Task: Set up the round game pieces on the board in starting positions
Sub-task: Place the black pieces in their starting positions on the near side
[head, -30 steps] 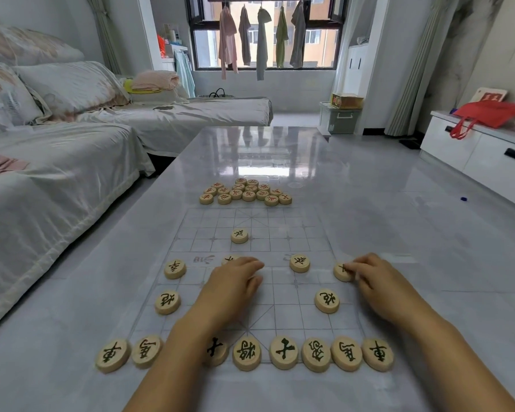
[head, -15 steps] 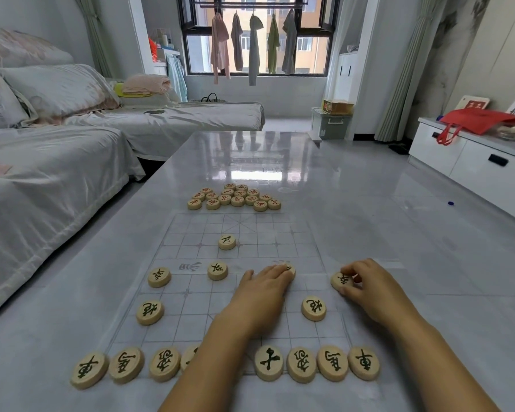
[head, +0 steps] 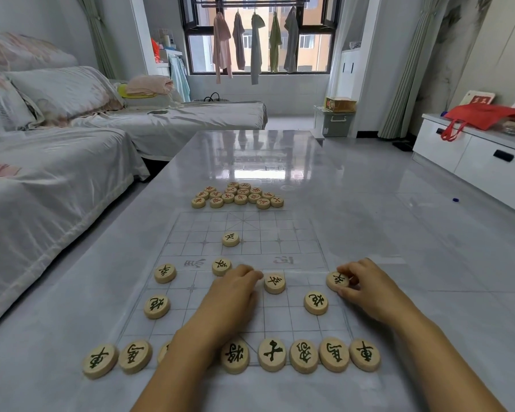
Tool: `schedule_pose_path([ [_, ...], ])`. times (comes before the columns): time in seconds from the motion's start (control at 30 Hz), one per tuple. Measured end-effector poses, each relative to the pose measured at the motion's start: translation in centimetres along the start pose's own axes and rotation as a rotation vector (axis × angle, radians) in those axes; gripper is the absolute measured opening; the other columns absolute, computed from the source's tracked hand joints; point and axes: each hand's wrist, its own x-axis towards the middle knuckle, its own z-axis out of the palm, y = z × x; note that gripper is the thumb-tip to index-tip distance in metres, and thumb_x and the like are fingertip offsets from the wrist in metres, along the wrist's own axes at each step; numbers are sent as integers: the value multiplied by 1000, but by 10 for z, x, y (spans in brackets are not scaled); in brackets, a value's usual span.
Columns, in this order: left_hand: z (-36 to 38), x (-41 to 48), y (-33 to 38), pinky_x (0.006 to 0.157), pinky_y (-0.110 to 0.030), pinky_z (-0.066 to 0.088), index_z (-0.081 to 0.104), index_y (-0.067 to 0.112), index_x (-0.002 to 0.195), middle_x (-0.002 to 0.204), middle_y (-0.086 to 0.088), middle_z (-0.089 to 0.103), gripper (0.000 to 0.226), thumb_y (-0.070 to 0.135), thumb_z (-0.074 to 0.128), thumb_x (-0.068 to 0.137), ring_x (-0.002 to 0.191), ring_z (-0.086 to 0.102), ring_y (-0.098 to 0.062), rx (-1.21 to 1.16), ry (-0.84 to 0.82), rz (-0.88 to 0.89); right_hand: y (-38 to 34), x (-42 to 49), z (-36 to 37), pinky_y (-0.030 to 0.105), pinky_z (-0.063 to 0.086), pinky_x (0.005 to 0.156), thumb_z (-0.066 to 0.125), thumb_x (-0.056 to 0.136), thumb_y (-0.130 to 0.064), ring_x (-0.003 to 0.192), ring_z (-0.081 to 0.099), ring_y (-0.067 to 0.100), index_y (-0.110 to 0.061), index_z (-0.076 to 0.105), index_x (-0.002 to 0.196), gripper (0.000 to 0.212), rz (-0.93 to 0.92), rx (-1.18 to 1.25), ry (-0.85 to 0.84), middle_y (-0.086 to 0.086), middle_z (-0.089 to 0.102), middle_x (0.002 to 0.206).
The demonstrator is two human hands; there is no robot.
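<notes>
Left hand (head: pixel 232 295) has pulled back left off the mid pawn (head: pixel 274 283), which now sits uncovered. Right hand (head: pixel 366 288) hasn't shifted.

Left fingers (head: pixel 250 275) are loosely curled, tips down on the board (head: pixel 250 227) just beside the mid pawn, gripping nothing I can see. Right fingers (head: pixel 347 270) and thumb are clamped on the right pawn (head: pixel 337 281), which lies flat at the board's right edge line. I read that as nudging it onto its intersection.

Mid pawn looks off its point, so it likely needs trimming. Stray pawn (head: pixel 230 239) sits alone across the river on the far half; my guess is it belongs in the near pawn row. Cannons (head: pixel 315 303) are one row nearer. Back row (head: pixel 271 354) runs along the near edge, partly hidden by my left forearm. Red pile (head: pixel 238 196) is parked just past the far edge, not yet set.

Room: the far half of the board is open apart from the stray, and there's bare tabletop (head: pixel 399 233) right of the board. Near edge is crowded, pieces touching, so keep wrists high there.
</notes>
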Motion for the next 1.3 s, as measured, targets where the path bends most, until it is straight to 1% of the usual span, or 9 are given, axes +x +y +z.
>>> schedule_pose_path([
  [0.13, 3, 0, 2, 105, -33, 34, 47, 22, 132, 140, 5, 43, 37, 19, 37, 96, 126, 41, -14, 19, -5, 33, 0, -1, -1, 20, 40, 90, 63, 85, -22, 105, 50, 11, -18, 44, 133, 52, 2, 20, -9, 0, 47, 126],
  [0.27, 10, 3, 4, 108, -34, 30, 41, 25, 135, 146, 8, 37, 40, 17, 36, 96, 131, 36, -14, 64, -59, 91, 2, -2, -1, 21, 41, 89, 64, 84, -24, 98, 49, 9, -17, 49, 129, 48, 4, 28, 5, -1, 49, 121],
  [0.43, 14, 7, 6, 107, -32, 23, 34, 26, 138, 150, 5, 29, 43, 16, 36, 95, 134, 29, -15, 123, 15, 46, 3, -1, -3, 20, 40, 82, 66, 82, -27, 93, 49, 7, -18, 53, 123, 43, 25, 17, 27, -6, 48, 109],
  [0.57, 20, 11, 25, 98, -32, 28, 33, 22, 136, 140, -4, 32, 42, 15, 36, 94, 121, 32, -22, 198, 23, 97, 0, -1, 0, 20, 40, 81, 68, 81, -28, 92, 49, 7, -19, 54, 120, 42, -5, 23, 2, -9, 44, 103],
  [0.7, 26, 8, 27, 100, -34, 33, 30, 19, 139, 140, -5, 29, 48, 10, 40, 93, 121, 37, -25, 197, -11, 79, 3, 0, -4, 22, 40, 77, 65, 83, -31, 89, 50, 10, -16, 55, 118, 40, 48, 36, 94, -6, 45, 102],
  [0.8, 21, 6, 24, 97, -31, 36, 38, 19, 136, 142, 0, 32, 41, 10, 37, 96, 117, 46, -25, 116, -4, 77, 7, 2, -12, 24, 41, 76, 64, 83, -29, 85, 51, 11, -13, 56, 117, 38, 86, 66, 201, -4, 46, 102],
  [0.97, 17, 8, 17, 93, -26, 35, 49, 16, 120, 138, 3, 40, 30, 7, 39, 93, 112, 50, -22, 91, 5, 61, 5, -1, -5, 16, 38, 64, 65, 82, -33, 78, 48, 3, -17, 57, 115, 37, 48, 47, 119, -7, 47, 99],
  [1.13, 15, 8, 18, 101, -35, 32, 42, 20, 130, 144, -4, 31, 37, 12, 36, 94, 123, 40, -25, 147, 23, -22, 3, 1, -7, 26, 45, 79, 62, 85, -30, 86, 52, 11, -14, 56, 119, 38, 83, 68, 200, -4, 47, 103],
  [1.3, 21, 5, 27, 98, -34, 31, 36, 24, 133, 136, -4, 33, 41, 14, 38, 94, 119, 35, -25, 209, -10, 68, 3, 2, -5, 27, 44, 81, 61, 85, -30, 88, 50, 11, -14, 54, 120, 39, 79, 65, 181, 0, 49, 109],
])
